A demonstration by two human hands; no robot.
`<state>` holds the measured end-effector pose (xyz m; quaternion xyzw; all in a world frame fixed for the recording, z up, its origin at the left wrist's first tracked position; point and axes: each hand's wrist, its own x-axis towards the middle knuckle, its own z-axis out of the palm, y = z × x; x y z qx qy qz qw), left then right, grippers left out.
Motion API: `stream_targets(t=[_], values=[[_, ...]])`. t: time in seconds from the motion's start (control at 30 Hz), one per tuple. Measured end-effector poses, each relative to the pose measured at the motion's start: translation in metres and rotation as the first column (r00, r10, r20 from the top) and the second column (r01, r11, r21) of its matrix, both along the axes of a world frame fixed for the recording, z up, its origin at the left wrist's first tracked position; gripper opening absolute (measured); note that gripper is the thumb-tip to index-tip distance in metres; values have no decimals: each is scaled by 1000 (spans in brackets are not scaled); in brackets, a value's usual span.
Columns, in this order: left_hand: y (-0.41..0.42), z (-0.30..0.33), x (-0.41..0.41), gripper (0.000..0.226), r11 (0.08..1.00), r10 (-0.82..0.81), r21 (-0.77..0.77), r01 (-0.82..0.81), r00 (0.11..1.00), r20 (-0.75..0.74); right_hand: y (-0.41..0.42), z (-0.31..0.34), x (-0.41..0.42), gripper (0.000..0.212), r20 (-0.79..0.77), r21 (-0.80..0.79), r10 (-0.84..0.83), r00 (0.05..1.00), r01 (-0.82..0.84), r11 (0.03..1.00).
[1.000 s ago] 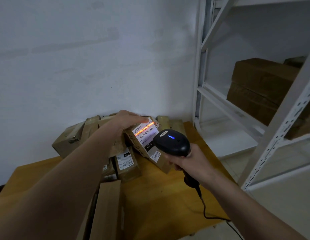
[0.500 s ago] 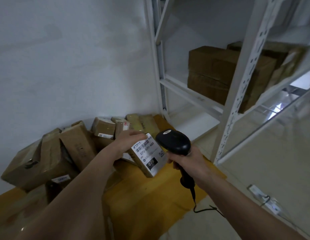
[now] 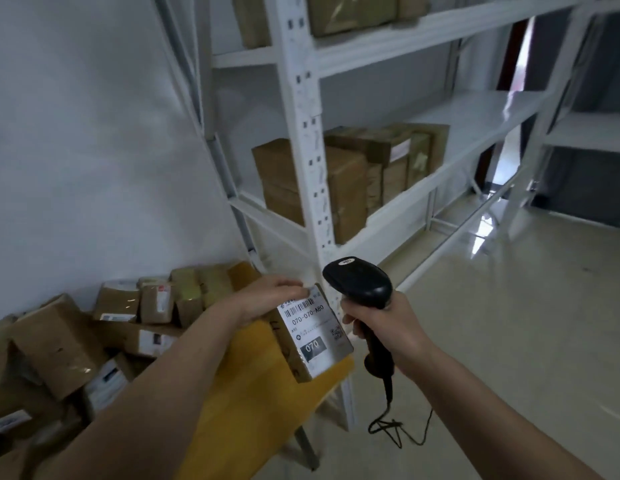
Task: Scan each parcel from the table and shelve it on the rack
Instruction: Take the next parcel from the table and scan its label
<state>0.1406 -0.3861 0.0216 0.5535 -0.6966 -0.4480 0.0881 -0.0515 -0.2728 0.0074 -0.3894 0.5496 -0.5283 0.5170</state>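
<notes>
Small taped cardboard parcel (image 3: 310,336) held in the left hand (image 3: 267,296), fingers curled over its far top edge, label with barcode and "070" facing up, above the right corner of the yellow surface (image 3: 263,393) and just left of the white rack (image 3: 301,143). Right hand (image 3: 381,323) wrapped closed around the grip of the black barcode scanner (image 3: 358,284), head tilted toward the label, cable (image 3: 395,427) trailing to the floor. Judged light, carried easily in one hand; stiff box walls, so likely safe to pinch across opposite faces. Glossy tape and label probably a little slippery, so better gripped on bare cardboard edges than on the sticker. More parcels (image 3: 76,341) heaped at the left of the surface; brown boxes (image 3: 350,174) already on the middle shelf, with bare shelf further right.
</notes>
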Motion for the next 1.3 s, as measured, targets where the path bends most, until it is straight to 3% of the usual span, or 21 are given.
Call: stream_targets(t=[0.23,0.37,0.47,0.63,0.83,1.17,1.3], values=[[20,15,-137,47,998,-20,-64,17,998,-57,37,7,-133,6,11,-41,-158,987,158,987],[29,25,-196,55,995,-19,-99,6,991,-136,52,8,-192,10,23,-46,-218,976,219,975],[29,32,-234,58,981,-40,-192,20,994,-101,56,8,-228,8,27,-51,-249,968,250,967],[10,39,-284,45,958,-21,-285,-8,995,-99,47,5,-270,6,48,-54,-279,959,281,958],[-39,37,-342,49,946,26,-315,-72,988,-149,10,5,-316,6,35,-65,-282,959,284,957],[-134,65,-415,53,863,21,-494,-110,983,-183,-99,39,-398,9,-17,-127,-233,972,229,965],[-163,79,-427,39,845,16,-518,-132,975,-222,-134,52,-415,11,7,-158,-216,976,215,964]])
